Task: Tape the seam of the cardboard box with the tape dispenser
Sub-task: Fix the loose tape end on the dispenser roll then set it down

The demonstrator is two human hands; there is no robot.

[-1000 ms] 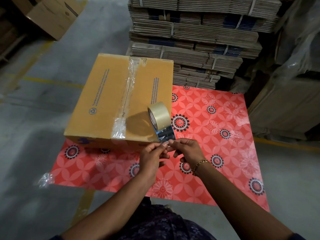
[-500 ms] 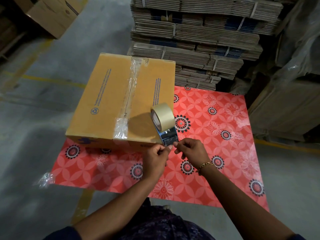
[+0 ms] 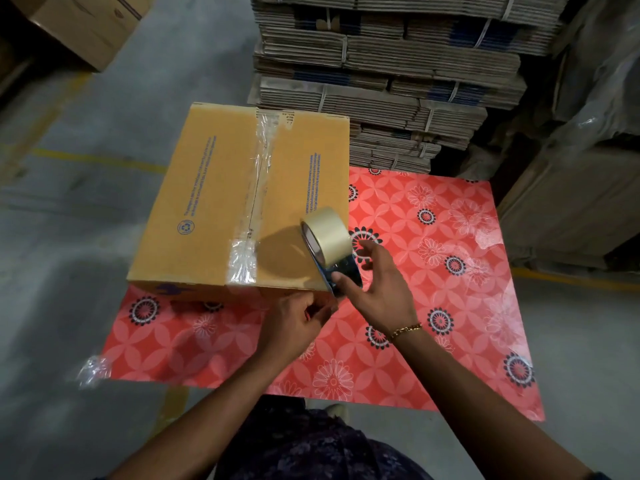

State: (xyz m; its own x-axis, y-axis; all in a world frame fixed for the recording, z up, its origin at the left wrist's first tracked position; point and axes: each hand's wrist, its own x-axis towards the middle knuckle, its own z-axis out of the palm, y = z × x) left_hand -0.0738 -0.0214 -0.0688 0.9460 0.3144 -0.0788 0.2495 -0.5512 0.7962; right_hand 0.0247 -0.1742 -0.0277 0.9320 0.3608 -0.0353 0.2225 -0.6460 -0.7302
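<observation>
A closed brown cardboard box lies on a red flowered table. Clear tape runs along its middle seam from the far edge to the near edge. The tape dispenser, a beige roll on a blue metal frame, rests on the box's near right corner. My right hand grips the dispenser's frame, thumb on its near end. My left hand sits just below the box's near edge, fingers pinched together on what looks like the loose tape end; the tape itself is hard to make out.
Bundled flat cardboard sheets are stacked high behind the table. Another box sits on the floor at far left. Plastic-wrapped goods stand at the right. A scrap of clear tape hangs off the table's near left corner.
My right hand let go of the tape end and took hold of the dispenser's frame. My left hand moved slightly left and down, still pinched. The dispenser stayed on the box corner.
</observation>
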